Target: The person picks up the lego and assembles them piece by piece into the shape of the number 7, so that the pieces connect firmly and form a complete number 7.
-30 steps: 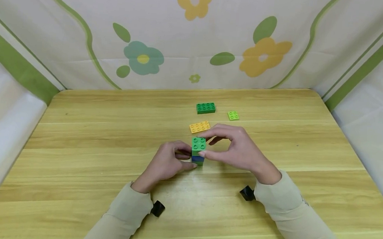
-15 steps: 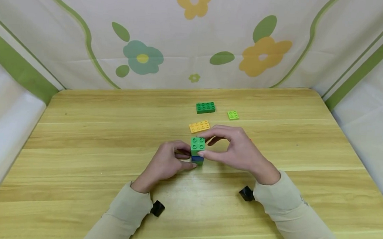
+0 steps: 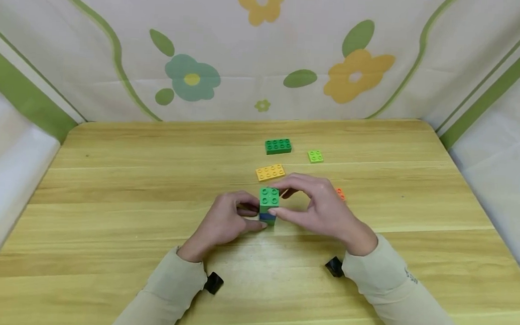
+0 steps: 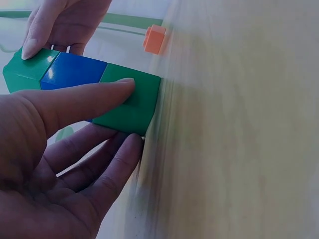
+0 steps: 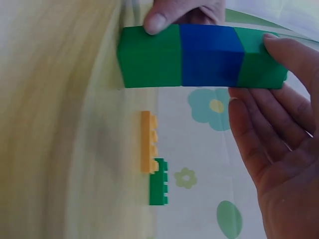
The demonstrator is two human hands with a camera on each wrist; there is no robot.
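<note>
Pinches, low with left hand (image 3: pixel 225 220) and high with right hand (image 3: pixel 324 206), a likely light, stiff, green-and-blue plastic brick tower (image 3: pixel 268 203), best held by flat sides, midway between the worktop's (image 3: pixel 127 183) side edges.

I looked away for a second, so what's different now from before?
The right hand and top green block moved down slightly, and an orange block now peeks out behind that hand. The left hand still holds the bottom green block; the yellow block stayed put.
</note>
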